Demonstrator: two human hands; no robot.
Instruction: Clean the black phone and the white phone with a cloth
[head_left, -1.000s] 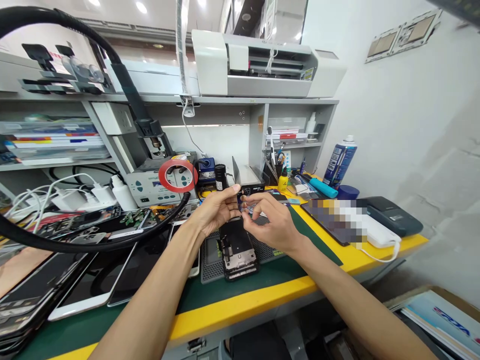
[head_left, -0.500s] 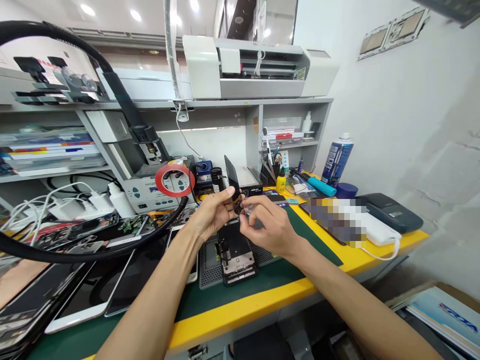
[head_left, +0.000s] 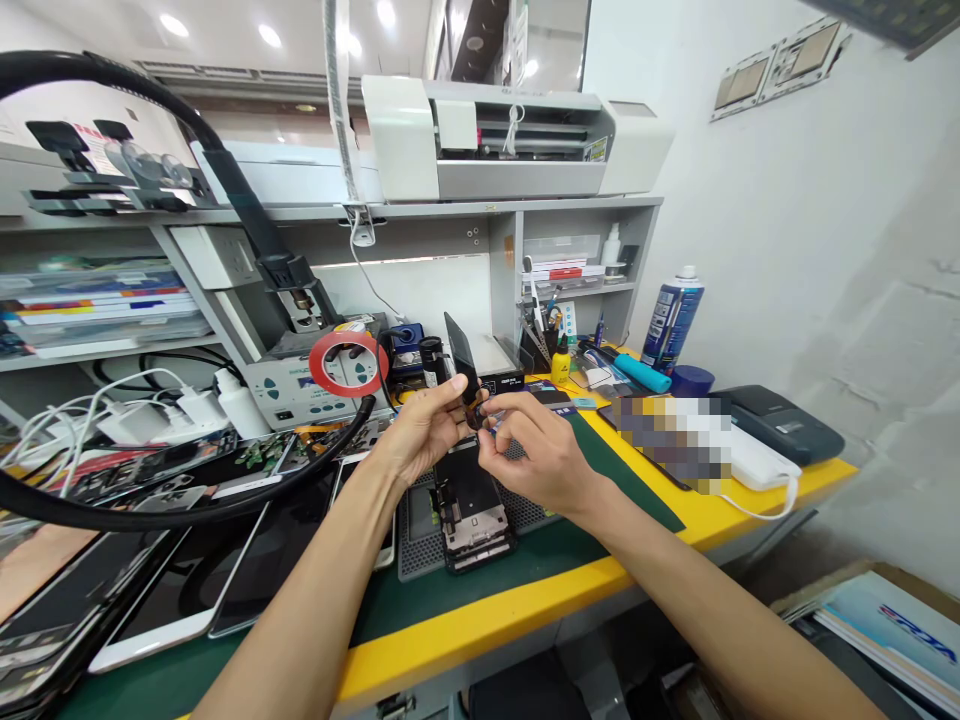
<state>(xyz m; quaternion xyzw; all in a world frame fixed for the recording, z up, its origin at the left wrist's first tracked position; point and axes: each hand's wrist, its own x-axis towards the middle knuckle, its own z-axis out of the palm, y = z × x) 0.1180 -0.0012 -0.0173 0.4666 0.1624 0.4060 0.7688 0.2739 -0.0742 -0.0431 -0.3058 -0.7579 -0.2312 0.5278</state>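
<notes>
My left hand (head_left: pixel 435 425) is closed on a flat black phone part (head_left: pixel 460 350), thin and rectangular like a battery, holding it tilted upright between thumb and fingers. At its lower end, where a small brownish strip shows, my right hand (head_left: pixel 536 450) pinches with thumb and index finger. What exactly lies in that pinch is too small to make out. Just below both hands, an opened phone (head_left: pixel 476 520) rests on a grey perforated pad (head_left: pixel 420 550), its dark and silvery inside facing up.
Several phones and tablets (head_left: pixel 161 590) lie on the left of the green mat (head_left: pixel 592 470). A black hose (head_left: pixel 225 510) loops over them. Red tape (head_left: pixel 322 380) leans against a control box (head_left: pixel 289 395). A yellow bottle (head_left: pixel 560 362) and a spray can (head_left: pixel 671 325) stand at the back right.
The camera view has shifted very slightly. Both hands keep their grip and place, with only a tiny movement of the right fingers at the part's lower end.
</notes>
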